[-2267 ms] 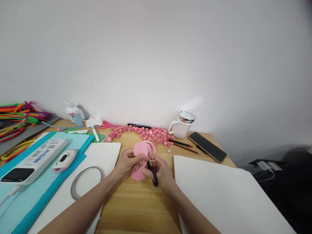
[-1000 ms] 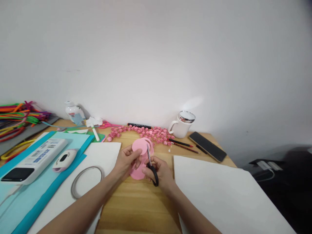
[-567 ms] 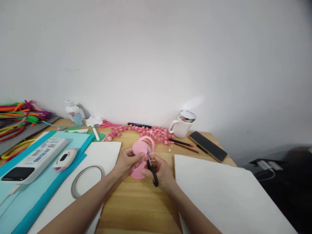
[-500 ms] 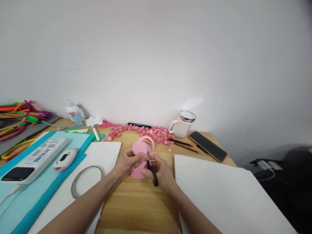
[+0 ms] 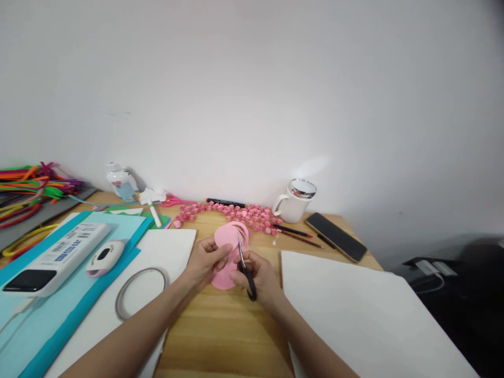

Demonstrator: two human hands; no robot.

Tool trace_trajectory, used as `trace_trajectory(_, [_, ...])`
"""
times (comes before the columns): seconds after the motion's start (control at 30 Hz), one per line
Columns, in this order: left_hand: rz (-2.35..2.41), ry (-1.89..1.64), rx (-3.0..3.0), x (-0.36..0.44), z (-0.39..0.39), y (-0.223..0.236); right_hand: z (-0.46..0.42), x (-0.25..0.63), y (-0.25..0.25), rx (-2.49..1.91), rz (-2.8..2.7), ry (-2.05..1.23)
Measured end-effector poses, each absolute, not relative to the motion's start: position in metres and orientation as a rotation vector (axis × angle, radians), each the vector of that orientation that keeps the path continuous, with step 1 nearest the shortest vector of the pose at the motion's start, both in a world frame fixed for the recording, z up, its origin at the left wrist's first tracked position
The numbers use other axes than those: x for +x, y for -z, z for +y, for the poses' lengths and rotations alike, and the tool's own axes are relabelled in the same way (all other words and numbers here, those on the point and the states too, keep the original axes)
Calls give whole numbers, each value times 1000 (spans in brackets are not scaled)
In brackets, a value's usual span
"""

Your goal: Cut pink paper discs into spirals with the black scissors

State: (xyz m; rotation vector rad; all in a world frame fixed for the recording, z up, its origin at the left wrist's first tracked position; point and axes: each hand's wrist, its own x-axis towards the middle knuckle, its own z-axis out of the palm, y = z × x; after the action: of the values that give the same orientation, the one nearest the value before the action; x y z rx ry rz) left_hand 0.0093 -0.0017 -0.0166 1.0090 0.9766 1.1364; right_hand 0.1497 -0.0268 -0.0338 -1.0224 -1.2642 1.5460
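Observation:
A round piece of pink paper (image 5: 226,235) is pinched between the thumb and fingers of my left hand (image 5: 207,261), held above the table. In my right hand (image 5: 258,275) is a pair of scissors (image 5: 247,277) with black handles, the blades pointing up and away along the right edge of the paper circle. A thin curved pink strip hangs off the far right side of the circle. Beneath my hands lies another rounded pink paper piece (image 5: 223,278), partly covered by the fingers. Small pink rolled paper buds (image 5: 252,215) are scattered just beyond.
A white mug (image 5: 293,203) and a dark phone (image 5: 336,236) stand and lie at the right. Pencils (image 5: 297,236) lie between. White sheets (image 5: 354,304) flank my arms. At left are a grey ring (image 5: 118,302), a white power bank (image 5: 74,252), a bottle (image 5: 121,184) and coloured pipe cleaners (image 5: 35,184).
The scissor blades have shifted slightly and look a little more open along the circle's edge. The paper has turned a little, and the strip hangs differently. Both hands stay nearly in place.

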Motion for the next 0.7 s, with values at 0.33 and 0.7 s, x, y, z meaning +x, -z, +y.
trace_trajectory(0.33, [944,-1154,951,10,-3,14,-27,151,36,-1051,-1271,-1551])
trace_trajectory(0.7, [913,-1182,899,12,-3,9,-28,151,38,-1059,-1319,-1553])
